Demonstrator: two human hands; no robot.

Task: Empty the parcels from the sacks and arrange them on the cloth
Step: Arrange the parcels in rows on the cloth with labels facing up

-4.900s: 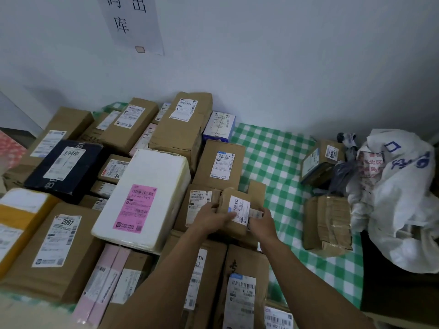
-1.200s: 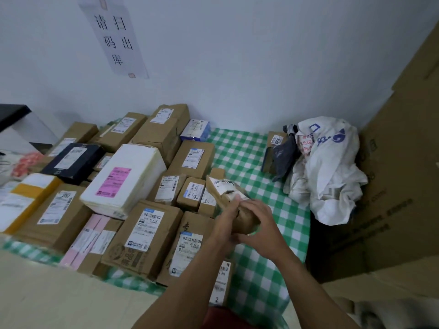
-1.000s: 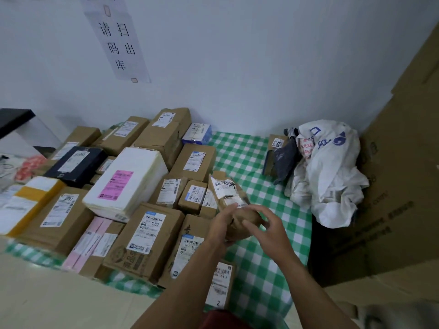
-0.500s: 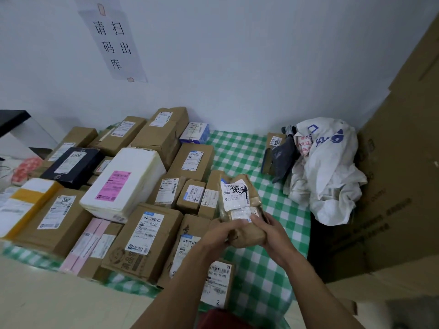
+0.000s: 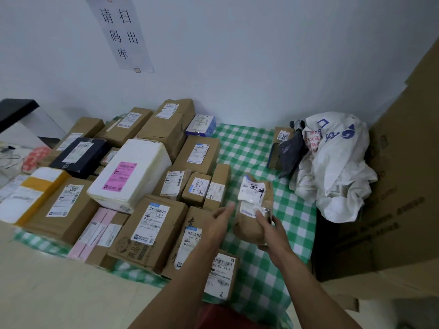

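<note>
Sorting corner at floor level, white wall [image 5: 237, 55] behind; green-checked cloth [image 5: 247, 148] spread on pale floor [image 5: 59, 293].
Left and middle of cloth: packed with labelled cartons [image 5: 152, 231], white foam box [image 5: 133, 172] among them.
Far right corner: crumpled white sack [image 5: 337, 167], grey pouch [image 5: 291, 151] and tagged carton [image 5: 282, 136] against it.
Item in hand: brown paper parcel [image 5: 255, 193], white label up, raised over bare strip of cloth between row of small cartons [image 5: 197, 186] and sack.
Long axis pointing away toward wall, far end tipped up, near end inside right grip [image 5: 270, 233], fingers and thumb curled round it.
Left grip [image 5: 219, 222]: flat, fingers straight, holding nothing, just beside parcel's left flank; contact not discernible.
Judged step: setting down. Bare strip directly under and ahead of parcel; right grip nearer, likely to lower it lengthwise alongside row of small cartons.
</note>
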